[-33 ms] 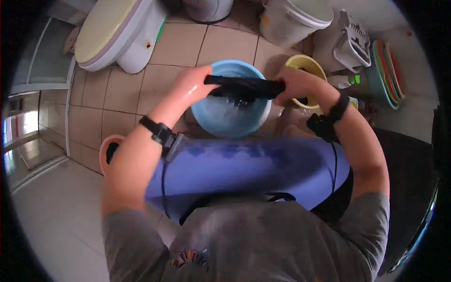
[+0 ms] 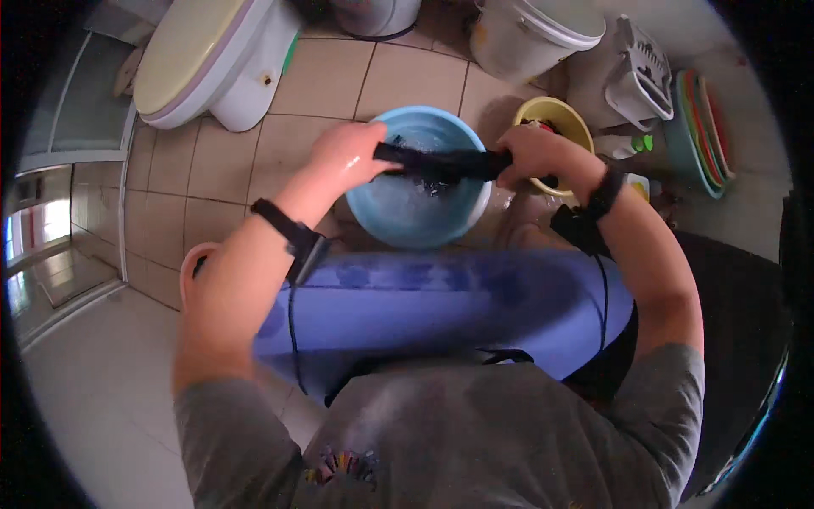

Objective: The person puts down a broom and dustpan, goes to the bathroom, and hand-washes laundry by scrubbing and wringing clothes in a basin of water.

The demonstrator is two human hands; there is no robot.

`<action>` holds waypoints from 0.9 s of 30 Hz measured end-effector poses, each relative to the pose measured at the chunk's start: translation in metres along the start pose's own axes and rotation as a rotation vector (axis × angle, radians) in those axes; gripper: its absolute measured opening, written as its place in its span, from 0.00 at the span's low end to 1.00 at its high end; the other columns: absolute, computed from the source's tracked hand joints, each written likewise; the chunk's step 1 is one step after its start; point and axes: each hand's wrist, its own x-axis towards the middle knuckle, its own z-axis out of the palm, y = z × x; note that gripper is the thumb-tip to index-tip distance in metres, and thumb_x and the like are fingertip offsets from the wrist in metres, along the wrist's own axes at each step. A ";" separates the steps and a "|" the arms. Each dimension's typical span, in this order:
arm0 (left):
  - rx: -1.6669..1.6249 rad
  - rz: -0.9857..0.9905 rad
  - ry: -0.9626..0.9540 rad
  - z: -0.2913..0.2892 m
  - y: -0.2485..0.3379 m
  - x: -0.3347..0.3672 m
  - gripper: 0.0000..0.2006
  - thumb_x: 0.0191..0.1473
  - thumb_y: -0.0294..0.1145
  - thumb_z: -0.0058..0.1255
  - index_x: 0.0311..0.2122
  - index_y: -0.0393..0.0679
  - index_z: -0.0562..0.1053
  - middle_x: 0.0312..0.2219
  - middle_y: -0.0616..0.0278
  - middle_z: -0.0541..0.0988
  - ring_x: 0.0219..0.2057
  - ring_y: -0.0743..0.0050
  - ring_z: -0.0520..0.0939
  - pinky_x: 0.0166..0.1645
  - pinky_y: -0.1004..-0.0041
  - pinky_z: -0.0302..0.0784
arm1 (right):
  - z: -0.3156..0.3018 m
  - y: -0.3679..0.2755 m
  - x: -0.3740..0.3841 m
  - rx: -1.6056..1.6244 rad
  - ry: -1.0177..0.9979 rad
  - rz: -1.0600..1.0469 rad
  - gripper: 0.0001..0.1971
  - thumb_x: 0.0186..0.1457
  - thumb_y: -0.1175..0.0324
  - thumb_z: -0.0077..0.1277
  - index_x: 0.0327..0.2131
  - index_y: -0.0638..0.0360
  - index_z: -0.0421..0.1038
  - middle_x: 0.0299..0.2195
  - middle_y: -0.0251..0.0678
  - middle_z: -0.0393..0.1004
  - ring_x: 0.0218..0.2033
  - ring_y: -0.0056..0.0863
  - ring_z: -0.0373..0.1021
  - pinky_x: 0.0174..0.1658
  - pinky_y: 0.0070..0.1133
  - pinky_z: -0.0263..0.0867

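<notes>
My left hand (image 2: pixel 348 154) and my right hand (image 2: pixel 543 156) each grip one end of a wet black cloth (image 2: pixel 445 164). It is stretched level between them, bunched into a narrow band; its kind I cannot make out. The cloth hangs over a light-blue basin (image 2: pixel 373 208) with cloudy water (image 2: pixel 411 204) in it. Something dark shows in the water just under the cloth. Both hands are closed, with the fingers mostly turned out of sight. Beside my right hand, a yellow basin (image 2: pixel 577 127) holds dark items.
A toilet (image 2: pixel 237 93) stands at the far left, and a white bucket (image 2: pixel 530 47) at the back right. Several coloured basins (image 2: pixel 699 136) lean against the right wall near a white bottle (image 2: pixel 617 146). Blue fabric (image 2: pixel 449 314) covers my lap. A pink container (image 2: pixel 193 263) sits by my left forearm.
The black cloth looks narrower and more tightly drawn between my hands. My left forearm has shifted slightly outward to the left, and more of the yellow basin's contents shows.
</notes>
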 end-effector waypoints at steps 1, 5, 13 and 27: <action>0.210 0.032 -0.127 0.006 -0.003 0.006 0.19 0.45 0.43 0.59 0.34 0.38 0.70 0.29 0.53 0.78 0.34 0.52 0.79 0.37 0.61 0.73 | 0.008 0.011 0.016 0.012 -0.007 -0.003 0.24 0.38 0.60 0.60 0.42 0.57 0.72 0.36 0.48 0.74 0.39 0.44 0.71 0.42 0.32 0.65; 0.274 0.012 -0.330 0.052 -0.037 0.036 0.19 0.48 0.37 0.56 0.41 0.40 0.64 0.36 0.47 0.76 0.39 0.45 0.77 0.41 0.54 0.72 | 0.082 0.048 0.107 0.080 0.279 0.137 0.26 0.42 0.65 0.54 0.49 0.52 0.64 0.36 0.48 0.75 0.37 0.49 0.72 0.41 0.37 0.69; 0.245 -0.146 -0.129 0.269 -0.098 0.039 0.29 0.51 0.27 0.42 0.59 0.61 0.58 0.59 0.50 0.54 0.62 0.33 0.45 0.58 0.31 0.41 | 0.226 0.036 0.212 -0.122 0.522 0.223 0.27 0.55 0.66 0.42 0.59 0.37 0.56 0.61 0.44 0.48 0.58 0.52 0.52 0.59 0.43 0.51; 0.364 -0.079 -0.446 0.272 -0.168 0.099 0.25 0.54 0.37 0.45 0.58 0.64 0.61 0.54 0.51 0.63 0.53 0.45 0.66 0.51 0.46 0.67 | 0.184 0.042 0.277 0.672 0.279 0.502 0.20 0.54 0.70 0.42 0.51 0.65 0.59 0.56 0.53 0.54 0.54 0.57 0.56 0.57 0.36 0.57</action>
